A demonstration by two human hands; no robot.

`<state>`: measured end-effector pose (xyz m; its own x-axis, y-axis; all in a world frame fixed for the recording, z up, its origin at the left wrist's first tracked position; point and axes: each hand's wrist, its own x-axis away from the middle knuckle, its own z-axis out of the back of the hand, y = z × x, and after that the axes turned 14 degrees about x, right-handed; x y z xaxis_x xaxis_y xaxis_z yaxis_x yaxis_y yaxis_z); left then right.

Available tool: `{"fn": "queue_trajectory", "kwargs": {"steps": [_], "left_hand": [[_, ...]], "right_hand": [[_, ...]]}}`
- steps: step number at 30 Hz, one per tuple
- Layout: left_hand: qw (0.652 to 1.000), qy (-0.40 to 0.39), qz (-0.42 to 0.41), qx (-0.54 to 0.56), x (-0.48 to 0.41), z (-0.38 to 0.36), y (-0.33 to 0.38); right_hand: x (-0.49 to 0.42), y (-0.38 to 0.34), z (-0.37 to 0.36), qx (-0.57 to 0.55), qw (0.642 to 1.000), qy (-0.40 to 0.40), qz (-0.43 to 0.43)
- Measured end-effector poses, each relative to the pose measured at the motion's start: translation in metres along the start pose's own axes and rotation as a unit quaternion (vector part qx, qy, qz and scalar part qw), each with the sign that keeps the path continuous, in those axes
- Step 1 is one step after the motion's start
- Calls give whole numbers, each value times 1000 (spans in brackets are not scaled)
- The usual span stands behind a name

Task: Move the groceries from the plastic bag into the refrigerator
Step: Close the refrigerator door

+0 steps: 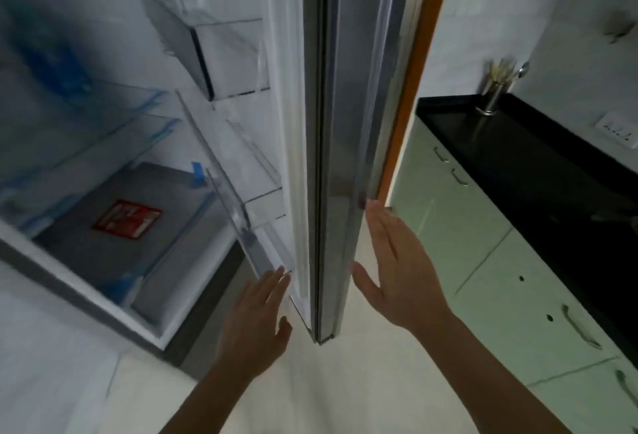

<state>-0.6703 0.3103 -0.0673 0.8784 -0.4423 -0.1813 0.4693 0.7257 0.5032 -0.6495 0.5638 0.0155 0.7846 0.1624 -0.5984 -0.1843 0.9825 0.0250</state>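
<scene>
The refrigerator door point(340, 143) is glossy brushed metal, its door bins point(238, 64) clear plastic, the countertop point(538, 157) polished black.

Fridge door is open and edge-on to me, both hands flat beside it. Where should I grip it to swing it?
Probably grip the refrigerator door by its free vertical edge, low down. The right hand lies flat on the steel outer face, the left hand by the white inner liner; wrap the right hand's fingers around that edge from the outer side, clear of the door bins.

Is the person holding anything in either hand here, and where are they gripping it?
Nothing is gripped. Both hands are open and flat: the right hand lies against the steel outer face of the refrigerator door, the left hand near its inner edge.
</scene>
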Motion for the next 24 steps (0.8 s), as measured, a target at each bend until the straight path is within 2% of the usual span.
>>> {"fn": "queue_trajectory", "kwargs": {"steps": [3,5,9,12,17,24], "left_hand": [[991,126,-20,35,26,30,26],[978,207,-34,19,40,50,45],[955,291,-30,-49,54,84,81],[944,312,-18,-104,52,102,89],[934,303,46,-183,45,132,88],[904,359,66,-220,26,168,69]], "right_hand": [[-6,-14,-1,-44,998,16,48],[-10,-22,0,-73,993,20,88],[-22,-37,-2,-119,978,1,174],[-39,-51,-10,-121,963,-9,241],[-88,-79,-23,-152,934,12,323],[-153,-132,-36,-183,919,64,342]]}}
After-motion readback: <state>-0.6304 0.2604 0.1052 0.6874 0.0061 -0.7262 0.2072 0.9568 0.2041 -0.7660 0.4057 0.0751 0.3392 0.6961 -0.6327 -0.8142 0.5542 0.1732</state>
